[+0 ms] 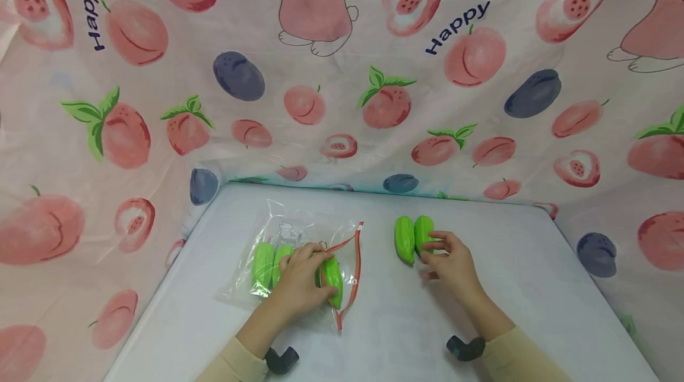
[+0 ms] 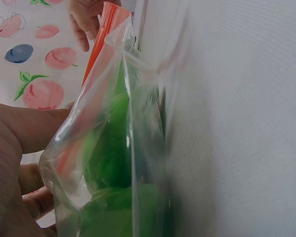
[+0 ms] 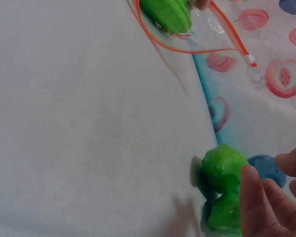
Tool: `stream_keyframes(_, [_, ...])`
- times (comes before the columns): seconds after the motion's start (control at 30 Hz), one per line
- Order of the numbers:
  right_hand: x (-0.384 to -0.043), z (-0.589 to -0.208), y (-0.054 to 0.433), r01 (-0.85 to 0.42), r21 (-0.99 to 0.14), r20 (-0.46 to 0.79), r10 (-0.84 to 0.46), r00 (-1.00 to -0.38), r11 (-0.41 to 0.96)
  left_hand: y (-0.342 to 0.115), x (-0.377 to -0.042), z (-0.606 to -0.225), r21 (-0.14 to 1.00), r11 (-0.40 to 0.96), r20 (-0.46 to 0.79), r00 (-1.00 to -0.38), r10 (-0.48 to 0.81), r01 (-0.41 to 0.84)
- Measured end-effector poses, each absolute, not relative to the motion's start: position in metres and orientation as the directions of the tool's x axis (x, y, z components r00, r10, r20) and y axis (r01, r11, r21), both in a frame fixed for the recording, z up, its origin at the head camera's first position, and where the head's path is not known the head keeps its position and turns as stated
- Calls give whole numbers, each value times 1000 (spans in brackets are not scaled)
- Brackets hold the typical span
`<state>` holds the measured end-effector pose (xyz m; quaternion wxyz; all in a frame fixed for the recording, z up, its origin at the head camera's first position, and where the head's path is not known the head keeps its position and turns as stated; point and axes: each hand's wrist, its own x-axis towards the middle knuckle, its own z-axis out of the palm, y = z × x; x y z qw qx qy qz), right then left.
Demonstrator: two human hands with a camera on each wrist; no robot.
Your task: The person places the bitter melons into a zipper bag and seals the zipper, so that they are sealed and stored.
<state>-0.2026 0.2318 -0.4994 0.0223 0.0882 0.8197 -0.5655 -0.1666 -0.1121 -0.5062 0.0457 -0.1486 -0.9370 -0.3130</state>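
A clear zip bag (image 1: 291,230) with a red-orange zip edge (image 1: 358,257) lies on the white table, its mouth facing right. Two glossy green ridged vegetables (image 1: 263,266) show inside it. My left hand (image 1: 301,281) lies over the bag; its thumb and index finger grip another green ridged vegetable (image 1: 333,281) at the mouth. The left wrist view shows film (image 2: 64,143) against the left fingers. Two more such vegetables (image 1: 404,239) lie side by side further right. My right hand (image 1: 454,263) is at the right-hand one (image 1: 424,232), fingers spread and slightly bent beside it.
A pink cloth (image 1: 331,73) printed with fruit hangs behind and along the sides of the white table (image 1: 395,322). Black curved pieces (image 1: 282,360) sit at both wrists, by the beige sleeves (image 1: 232,364).
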Motion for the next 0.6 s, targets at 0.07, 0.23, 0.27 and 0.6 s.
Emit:
stream_keyframes(0.07, [-205, -500, 234, 175, -919, -136, 133, -982, 354, -112, -167, -506, 574, 759, 179, -951, 251, 308])
stream_keyframes(0.23, [-210, -502, 239, 178, -907, -123, 164, -979, 383, -112, -167, -506, 574, 758, 182, -951, 251, 310])
stream_keyframes(0.27, [-210, -502, 240, 177, -903, -118, 169, -978, 391, -112, -167, -505, 576, 757, 181, -951, 250, 309])
stream_keyframes(0.6, [-216, -505, 248, 153, -892, -81, 183, -980, 425, -113, -166, -506, 574, 759, 182, -951, 249, 308])
